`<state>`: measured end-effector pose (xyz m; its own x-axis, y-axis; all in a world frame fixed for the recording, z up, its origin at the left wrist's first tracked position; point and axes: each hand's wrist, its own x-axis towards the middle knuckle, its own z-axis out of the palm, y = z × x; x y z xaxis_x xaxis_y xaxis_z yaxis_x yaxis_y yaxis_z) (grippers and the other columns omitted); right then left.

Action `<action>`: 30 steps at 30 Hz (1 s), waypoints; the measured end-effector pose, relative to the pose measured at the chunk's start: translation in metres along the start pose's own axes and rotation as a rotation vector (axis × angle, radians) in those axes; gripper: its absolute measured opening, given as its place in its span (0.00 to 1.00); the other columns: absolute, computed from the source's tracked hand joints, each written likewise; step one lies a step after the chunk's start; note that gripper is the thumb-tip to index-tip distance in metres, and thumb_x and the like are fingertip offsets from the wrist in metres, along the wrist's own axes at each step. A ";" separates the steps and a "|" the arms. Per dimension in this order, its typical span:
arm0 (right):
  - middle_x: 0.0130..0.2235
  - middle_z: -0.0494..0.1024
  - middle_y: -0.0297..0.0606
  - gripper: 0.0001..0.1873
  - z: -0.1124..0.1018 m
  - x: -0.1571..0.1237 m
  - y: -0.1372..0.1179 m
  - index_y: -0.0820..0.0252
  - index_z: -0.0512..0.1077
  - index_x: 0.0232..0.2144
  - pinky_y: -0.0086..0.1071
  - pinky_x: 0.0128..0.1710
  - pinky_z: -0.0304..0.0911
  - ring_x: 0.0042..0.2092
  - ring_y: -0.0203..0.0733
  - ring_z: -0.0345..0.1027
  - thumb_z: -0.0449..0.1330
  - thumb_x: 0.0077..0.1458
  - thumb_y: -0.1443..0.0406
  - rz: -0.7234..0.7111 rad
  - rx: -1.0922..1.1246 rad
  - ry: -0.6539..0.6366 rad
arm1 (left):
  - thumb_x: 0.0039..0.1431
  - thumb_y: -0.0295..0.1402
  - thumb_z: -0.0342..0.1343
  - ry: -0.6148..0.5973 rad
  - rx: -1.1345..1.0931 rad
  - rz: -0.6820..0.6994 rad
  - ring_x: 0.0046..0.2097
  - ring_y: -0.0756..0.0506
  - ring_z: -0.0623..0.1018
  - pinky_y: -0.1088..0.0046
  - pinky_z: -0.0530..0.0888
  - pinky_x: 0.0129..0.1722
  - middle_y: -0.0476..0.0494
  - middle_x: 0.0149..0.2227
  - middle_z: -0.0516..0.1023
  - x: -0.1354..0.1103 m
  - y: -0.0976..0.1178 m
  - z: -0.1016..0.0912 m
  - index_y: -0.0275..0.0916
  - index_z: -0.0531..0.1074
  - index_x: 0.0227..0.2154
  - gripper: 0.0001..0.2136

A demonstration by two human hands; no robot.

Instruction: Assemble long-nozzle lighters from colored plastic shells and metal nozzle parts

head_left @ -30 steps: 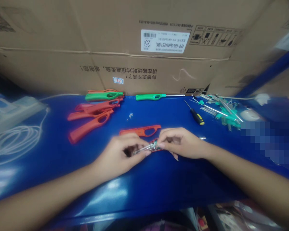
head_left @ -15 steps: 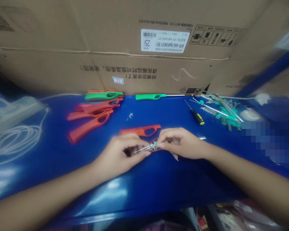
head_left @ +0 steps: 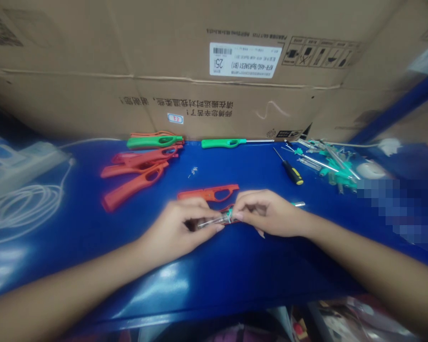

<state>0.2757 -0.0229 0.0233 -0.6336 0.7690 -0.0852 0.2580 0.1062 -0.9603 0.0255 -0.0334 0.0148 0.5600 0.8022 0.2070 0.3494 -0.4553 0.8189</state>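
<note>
Between my hands lies an opened gas lighter: a clear fuel tank [head_left: 211,221] with a green and white part [head_left: 229,214] at its right end, over a red shell half mostly covered by my fingers. My left hand [head_left: 174,225] is closed around the clear tank, thumb below and fingers above. My right hand [head_left: 266,211] pinches at the green end; its fingertips hide the exact grip. A metal tube tip [head_left: 300,204] shows beyond my right wrist. Just behind my hands, another red shell half [head_left: 209,194] lies on the blue table [head_left: 257,275].
Red lighter shells [head_left: 135,187] and a green shell [head_left: 153,141] lie at left. A green lighter with metal tube [head_left: 223,143] is at the back. A screwdriver [head_left: 292,172], several green-and-clear lighter innards [head_left: 337,164], small screws [head_left: 193,171], coiled white cable [head_left: 32,209] and a cardboard box [head_left: 92,38] surround them.
Both hands stay almost in place on the lighter. The clear tank appears slightly lower, and a little more green shows beside the right fingertips.
</note>
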 end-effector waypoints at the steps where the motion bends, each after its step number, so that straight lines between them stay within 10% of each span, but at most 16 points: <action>1: 0.35 0.71 0.34 0.13 0.000 0.000 0.000 0.64 0.74 0.36 0.21 0.18 0.68 0.21 0.25 0.66 0.61 0.63 0.58 0.002 -0.001 -0.001 | 0.60 0.33 0.63 0.000 -0.002 -0.001 0.30 0.50 0.77 0.75 0.75 0.31 0.45 0.33 0.80 0.000 0.000 0.000 0.42 0.83 0.44 0.10; 30: 0.28 0.72 0.31 0.15 0.008 0.003 -0.001 0.63 0.75 0.33 0.21 0.14 0.61 0.18 0.25 0.62 0.64 0.59 0.55 0.118 0.047 0.109 | 0.61 0.32 0.63 0.062 0.025 0.035 0.26 0.53 0.71 0.78 0.67 0.25 0.48 0.29 0.77 0.001 0.001 0.008 0.40 0.83 0.43 0.09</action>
<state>0.2677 -0.0256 0.0223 -0.5171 0.8387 -0.1708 0.2899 -0.0161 -0.9569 0.0320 -0.0362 0.0117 0.5252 0.8074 0.2689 0.3491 -0.4926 0.7972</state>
